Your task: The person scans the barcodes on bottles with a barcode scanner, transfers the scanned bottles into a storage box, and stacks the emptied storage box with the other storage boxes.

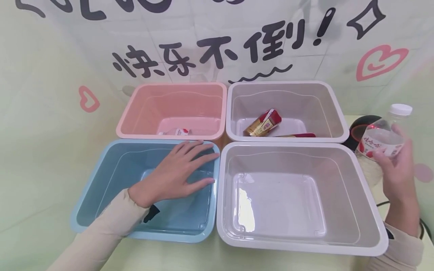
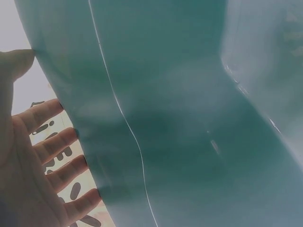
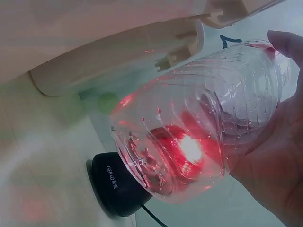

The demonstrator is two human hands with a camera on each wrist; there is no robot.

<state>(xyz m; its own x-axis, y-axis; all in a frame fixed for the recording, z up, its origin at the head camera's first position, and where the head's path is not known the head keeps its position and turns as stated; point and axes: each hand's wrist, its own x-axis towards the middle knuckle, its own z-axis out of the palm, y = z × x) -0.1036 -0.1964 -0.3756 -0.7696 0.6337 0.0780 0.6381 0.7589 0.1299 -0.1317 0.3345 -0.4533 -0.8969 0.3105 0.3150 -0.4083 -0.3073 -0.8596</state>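
Note:
My right hand point(image 1: 400, 169) grips a clear plastic bottle point(image 1: 381, 141) with a white cap and a red-and-white label, right of the bins. In the right wrist view, red light glows through the lower part of this bottle point(image 3: 189, 127). Close to its bottom is a black device point(image 3: 118, 184) with a cable and lettering on its side. My left hand point(image 1: 176, 173) reaches over the blue bin point(image 1: 145, 229), fingers spread and straight. The left wrist view shows the fingertips of this hand point(image 2: 38, 161) at the bin's rim.
A pink bin point(image 1: 173, 96) at back left contains another labelled bottle point(image 1: 181, 131). The grey bin point(image 1: 281, 86) behind on the right holds a gold-and-red carton point(image 1: 262, 123) and a partly hidden red-and-gold item point(image 1: 301, 135). A light grey bin point(image 1: 298, 246) stands at front right.

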